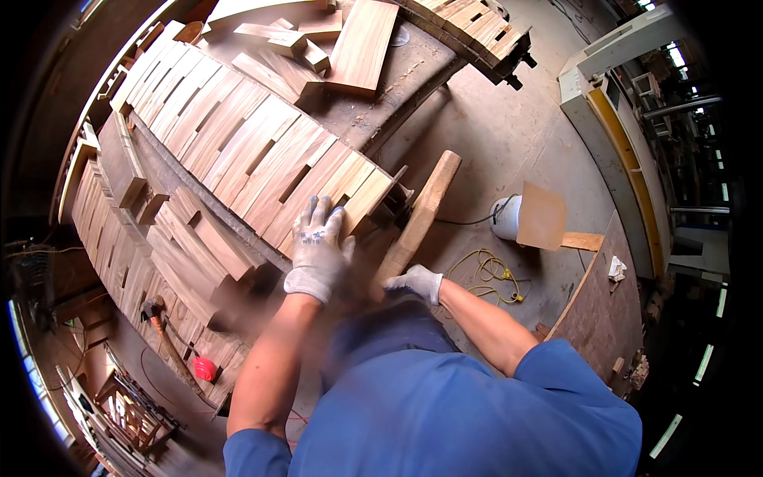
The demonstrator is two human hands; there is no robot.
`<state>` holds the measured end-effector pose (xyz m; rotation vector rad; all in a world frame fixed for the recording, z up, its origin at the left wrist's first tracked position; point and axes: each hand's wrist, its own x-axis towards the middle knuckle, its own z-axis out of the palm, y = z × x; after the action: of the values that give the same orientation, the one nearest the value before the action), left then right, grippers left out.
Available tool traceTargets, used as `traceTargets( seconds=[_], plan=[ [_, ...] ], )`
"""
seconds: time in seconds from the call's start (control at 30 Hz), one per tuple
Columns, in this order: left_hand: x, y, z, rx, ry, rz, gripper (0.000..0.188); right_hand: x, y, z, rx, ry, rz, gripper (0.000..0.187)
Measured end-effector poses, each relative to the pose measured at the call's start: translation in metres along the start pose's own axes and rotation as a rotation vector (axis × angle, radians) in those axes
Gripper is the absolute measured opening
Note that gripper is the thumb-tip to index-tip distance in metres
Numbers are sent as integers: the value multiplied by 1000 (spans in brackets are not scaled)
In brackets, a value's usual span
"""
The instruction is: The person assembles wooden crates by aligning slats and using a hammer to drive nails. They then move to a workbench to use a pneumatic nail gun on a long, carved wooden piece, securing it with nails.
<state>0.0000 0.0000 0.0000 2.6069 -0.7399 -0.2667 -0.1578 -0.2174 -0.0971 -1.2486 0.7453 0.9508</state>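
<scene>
My left hand [318, 246], in a pale work glove, lies with its fingers stretched out on the near end of a long row of wooden slats [270, 163] set side by side, with dark slots between some of them. My right hand [417, 281], gloved too, is closed at the near end of a thick wooden bar [421, 215]. That bar slants up and away, just right of the row's end. Its lower end is blurred, and part of my right hand's grip is hidden.
Left of the row, loose wooden blocks [187, 258], a hammer [155, 310] and a red tape measure [205, 368] lie on more slats. More boards [362, 48] are at the back. To the right are a white bucket [505, 216], a yellow cord [485, 274] and a board [600, 310].
</scene>
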Motion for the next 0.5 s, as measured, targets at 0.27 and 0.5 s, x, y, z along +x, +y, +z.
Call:
traceTargets(
  seconds=[0.27,0.5],
  plan=[
    [-3,1,-2,-4,-5,-19,56,-75,-31,-19,934,-450,4,44],
    [-4,-2,1,-7,35,-2,57,-97,-60,-6,962,-344,-30,54]
  ],
)
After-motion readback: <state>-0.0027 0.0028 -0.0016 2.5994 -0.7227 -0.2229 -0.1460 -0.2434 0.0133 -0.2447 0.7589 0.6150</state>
